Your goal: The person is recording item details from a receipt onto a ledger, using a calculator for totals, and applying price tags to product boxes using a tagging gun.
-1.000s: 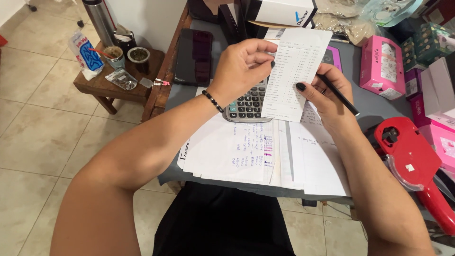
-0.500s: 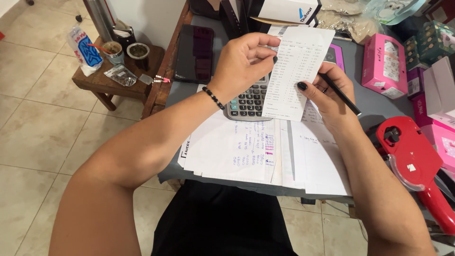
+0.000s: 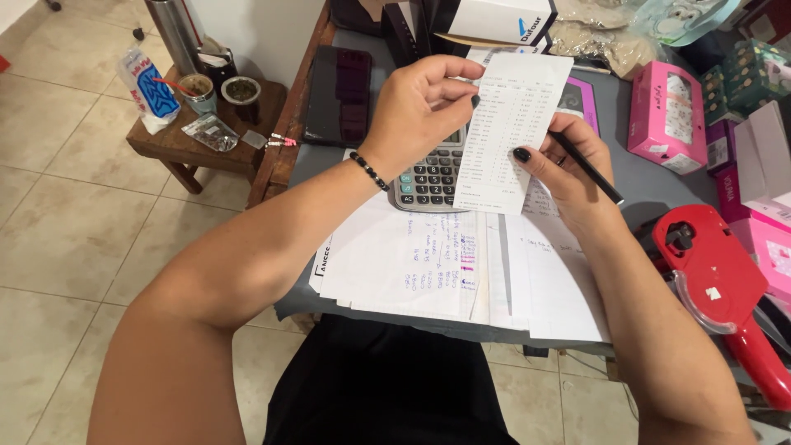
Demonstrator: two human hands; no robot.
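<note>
receipt [image 3: 509, 132]: white, rows of faint grey print
calculator [image 3: 430, 175]: grey, dark keys
pen [image 3: 587, 168]: black
fingernails [image 3: 521, 154]: black polish
bracelet [image 3: 367, 170]: black beads
papers [image 3: 412, 264]: white, blue and pink handwriting
label gun [image 3: 715, 272]: red (black knob)
boxes [image 3: 666, 115]: pink
floor [image 3: 74, 222]: beige tiles

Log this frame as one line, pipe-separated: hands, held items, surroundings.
left hand: pinches receipt top | right hand: steadies receipt, holds pen | calculator beneath | papers on desk
</note>
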